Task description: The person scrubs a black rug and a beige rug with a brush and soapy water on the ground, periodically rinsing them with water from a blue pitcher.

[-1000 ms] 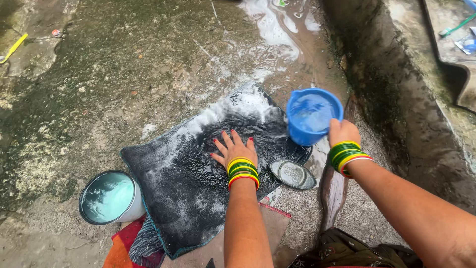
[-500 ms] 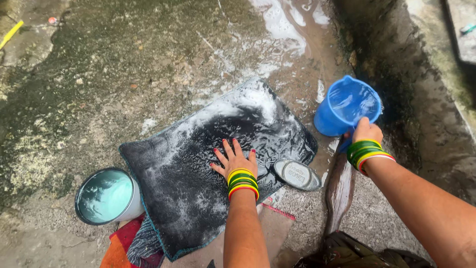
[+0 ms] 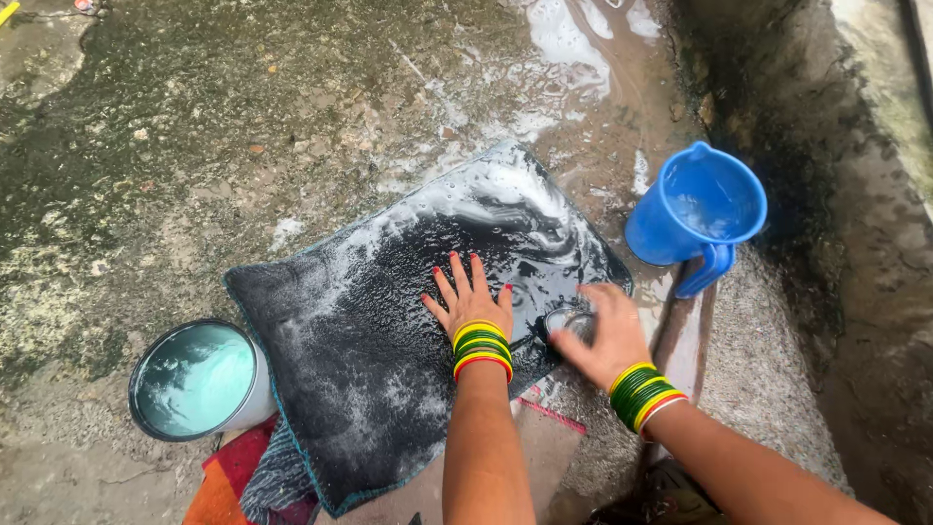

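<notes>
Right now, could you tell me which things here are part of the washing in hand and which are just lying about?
In use:
left hand flat on the soapy dark cloth
right hand on the oval brush

Lying about:
blue jug
white bucket
red and orange cloth

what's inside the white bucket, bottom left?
The white bucket holds pale, milky turquoise water with a few suds on the surface. The water is cloudy, so the bottom and anything sunk in it cannot be seen. A red-orange cloth lies against its lower right side.
</notes>
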